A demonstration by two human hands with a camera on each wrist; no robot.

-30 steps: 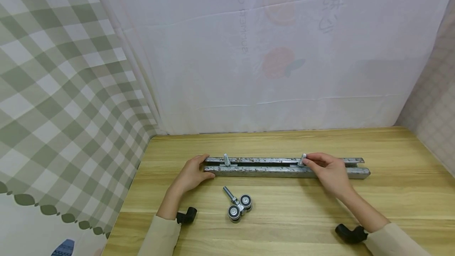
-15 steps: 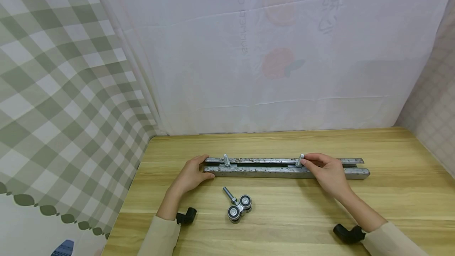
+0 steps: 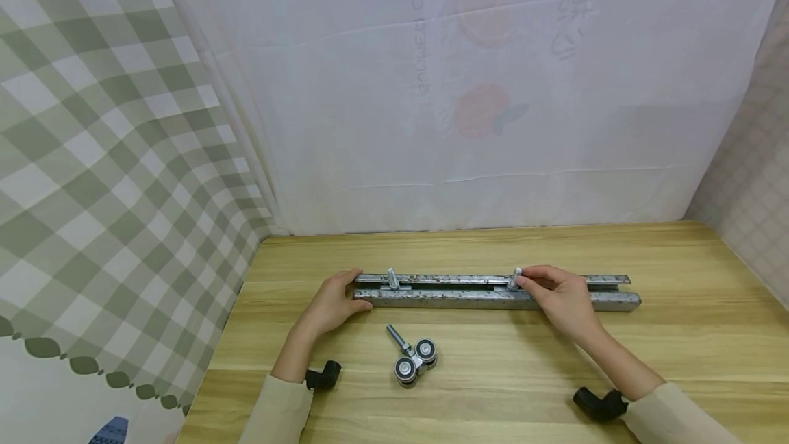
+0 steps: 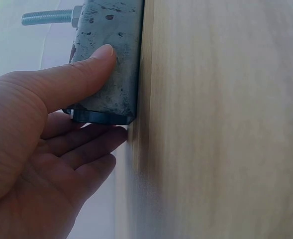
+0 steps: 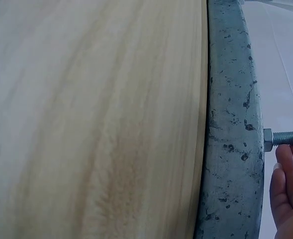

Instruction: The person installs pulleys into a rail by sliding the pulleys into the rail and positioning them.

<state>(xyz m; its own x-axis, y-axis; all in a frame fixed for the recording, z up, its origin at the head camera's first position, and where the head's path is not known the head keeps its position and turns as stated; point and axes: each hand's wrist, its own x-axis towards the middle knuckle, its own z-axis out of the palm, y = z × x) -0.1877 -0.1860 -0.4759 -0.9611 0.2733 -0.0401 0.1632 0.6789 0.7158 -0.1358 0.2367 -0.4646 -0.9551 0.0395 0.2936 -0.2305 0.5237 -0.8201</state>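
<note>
While the left hand (image 3: 329, 301) grips the end of the metal rail (image 3: 459, 299), the right hand (image 3: 567, 300) pinches the right bolt (image 3: 514, 281)

On my head feed, the rail lies lengthwise on the bench (image 3: 493, 396), its long slot facing up and a hand at work on either side of its middle. Its left end sits inside the left hand's grasp, thumb flat on the near face, the other fingers round by the end and far side; how firmly they touch back there I can't fairly judge.

Further along, the right hand reaches over the near side, thumb and forefinger together on the right bolt, which stands up out of the slot. From the right wrist I see its nut (image 5: 268, 140) close against the rail, fingertips beside the threads. The rail runs on past that hand to the right.

The left bolt (image 3: 392, 278) rises from the slot near the left hand, clear of its fingers. Nearer me, a wheeled carriage (image 3: 414, 362) lies apart from both hands.
</note>
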